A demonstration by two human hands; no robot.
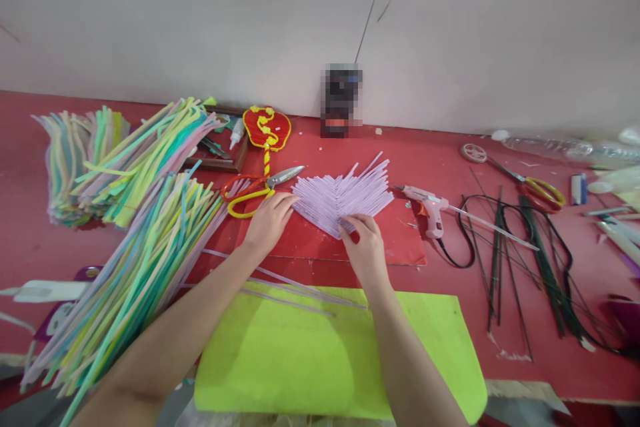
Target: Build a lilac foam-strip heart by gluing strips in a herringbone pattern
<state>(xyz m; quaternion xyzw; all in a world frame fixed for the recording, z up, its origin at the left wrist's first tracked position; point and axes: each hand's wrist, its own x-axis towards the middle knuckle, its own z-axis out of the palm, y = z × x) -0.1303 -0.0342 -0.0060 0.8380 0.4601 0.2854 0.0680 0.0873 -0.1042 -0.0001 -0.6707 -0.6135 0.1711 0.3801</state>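
Note:
A lilac leaf-like piece made of pipe cleaners (340,197), laid in a V pattern, lies flat on a red sheet (400,240). My left hand (273,219) rests with fingers stretched out, the tips touching the piece's left edge. Beside these fingers lie scissors (250,203) with red and yellow handles. At the lower point of the lilac piece, my right hand (364,240) is closed, thumb and forefinger gripping its edge. A few loose lilac pipe cleaners (310,293) lie between my forearms, partly over a yellow-green felt sheet (290,353).
Bundles of coloured pipe cleaners (145,267) fill the left side. A pink glue gun (427,208) with a black cord, green wire stems (543,267) and more scissors (543,193) lie right. Behind are a red and yellow ornament (267,127), a wooden tray (243,153) and a blurred dark object (341,100).

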